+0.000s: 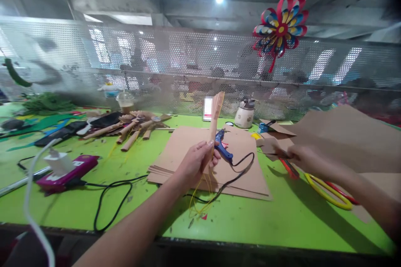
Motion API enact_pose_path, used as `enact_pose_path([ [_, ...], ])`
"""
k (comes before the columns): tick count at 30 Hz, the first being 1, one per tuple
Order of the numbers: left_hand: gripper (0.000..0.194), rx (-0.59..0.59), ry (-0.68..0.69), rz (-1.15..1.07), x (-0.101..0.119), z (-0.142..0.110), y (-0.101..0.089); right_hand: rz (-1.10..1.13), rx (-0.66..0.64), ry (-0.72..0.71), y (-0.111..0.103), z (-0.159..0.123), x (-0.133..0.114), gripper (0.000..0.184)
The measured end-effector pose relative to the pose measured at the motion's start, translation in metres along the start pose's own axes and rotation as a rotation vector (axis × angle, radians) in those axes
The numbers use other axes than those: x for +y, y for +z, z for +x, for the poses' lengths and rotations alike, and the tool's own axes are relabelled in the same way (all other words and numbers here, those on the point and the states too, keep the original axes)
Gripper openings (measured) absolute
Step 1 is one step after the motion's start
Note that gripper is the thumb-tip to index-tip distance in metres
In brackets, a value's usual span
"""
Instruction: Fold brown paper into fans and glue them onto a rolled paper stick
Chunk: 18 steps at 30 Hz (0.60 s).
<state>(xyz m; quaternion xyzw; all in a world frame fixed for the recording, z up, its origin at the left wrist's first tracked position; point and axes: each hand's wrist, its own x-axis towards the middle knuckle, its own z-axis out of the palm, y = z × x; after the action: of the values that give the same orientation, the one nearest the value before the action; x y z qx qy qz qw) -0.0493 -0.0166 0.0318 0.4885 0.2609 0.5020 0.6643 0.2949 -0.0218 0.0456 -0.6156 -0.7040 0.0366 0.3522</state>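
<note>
My left hand (196, 162) is closed round a tall folded piece of brown paper (216, 117), holding it upright over a stack of brown paper sheets (244, 175); thin yellow strands (200, 200) hang below it. A blue glue gun (223, 147) lies on the stack just right of that hand, its black cord trailing forward. My right hand (297, 156) reaches out to the right and pinches a small brown paper scrap (266, 144); it is motion-blurred. Red-and-yellow scissors (326, 187) lie under my right forearm.
A green table (125, 162) holds rolled brown paper tubes (131, 131), a magenta power strip (67, 173) with a white plug and cords, a white jar (244, 113), large brown sheets (351, 133) at right, and green felt at far left. A perforated metal screen with a pinwheel (280, 25) stands behind.
</note>
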Motion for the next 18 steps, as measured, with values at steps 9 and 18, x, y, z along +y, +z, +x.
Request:
enact_pose_path([
  [9, 0.029, -0.028, -0.042, 0.011, -0.006, -0.002, 0.006, 0.863, -0.058, -0.151, 0.053, 0.007, -0.116, 0.017],
  [18, 0.030, -0.103, -0.136, 0.004, -0.013, -0.006, 0.012, 0.802, 0.117, -0.288, 0.086, 0.006, -0.135, 0.011],
])
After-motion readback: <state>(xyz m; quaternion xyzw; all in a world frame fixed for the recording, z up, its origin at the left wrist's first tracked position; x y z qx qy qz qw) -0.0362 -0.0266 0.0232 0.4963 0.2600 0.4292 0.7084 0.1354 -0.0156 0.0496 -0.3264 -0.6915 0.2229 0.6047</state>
